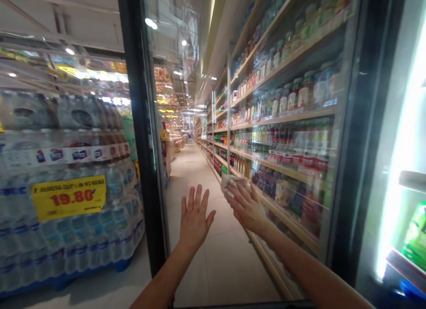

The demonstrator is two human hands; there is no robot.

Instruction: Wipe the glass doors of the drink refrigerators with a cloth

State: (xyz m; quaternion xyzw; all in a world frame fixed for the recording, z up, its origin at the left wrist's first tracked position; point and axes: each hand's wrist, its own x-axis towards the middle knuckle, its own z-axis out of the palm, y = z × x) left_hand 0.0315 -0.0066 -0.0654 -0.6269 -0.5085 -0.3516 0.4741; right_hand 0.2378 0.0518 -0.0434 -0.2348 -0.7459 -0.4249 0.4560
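Observation:
A large glass door [206,264] in a dark frame stands in front of me. My left hand [195,222] is raised at the pane, fingers spread and palm toward it, holding nothing; whether it touches the glass is hard to tell. To its right, my right hand [246,207] presses a pale, crumpled cloth [229,181] against the glass. Part of the cloth shows past the fingertips, and the rest is hidden beneath the palm.
Left of the door, shrink-wrapped bottle packs [69,176] are stacked on a blue pallet [63,280], with a yellow price sign [69,197]. Through the pane appear drink shelves [282,118] and a long aisle [188,160]. A lit cooler edge [396,158] is at right.

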